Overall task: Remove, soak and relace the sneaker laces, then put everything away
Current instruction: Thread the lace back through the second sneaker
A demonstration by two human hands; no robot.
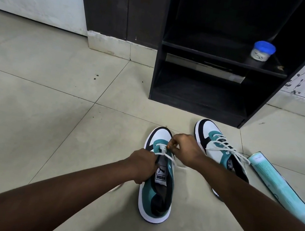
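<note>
**Floor inventory: sneakers, lace, shelf**

- Floor (pixel 38 106): pale tiles; carries all items below.
- Shelf unit (pixel 201 95): black, open-fronted, standing at the floor's far edge against the wall.
- Roll (pixel 280 189): teal, lying at the floor's right edge, just beside the far sneaker.
- Near sneaker (pixel 156 192): teal, white and black, centre floor, toe toward the shelf unit; laced only at the lowest eyelets.
- Far sneaker (pixel 221 145): same colours, to the right, fully laced, partly under the right forearm.
- Left hand (pixel 142 167): fingers curled, gripping the near sneaker's tongue and side.
- Right hand (pixel 184 149): pinching the lace tip over the eyelets.
- Jar (pixel 262 51): blue lid, right end of the middle shelf.
- Lace (pixel 161 153): white, crossing the near sneaker's lower eyelets.
</note>
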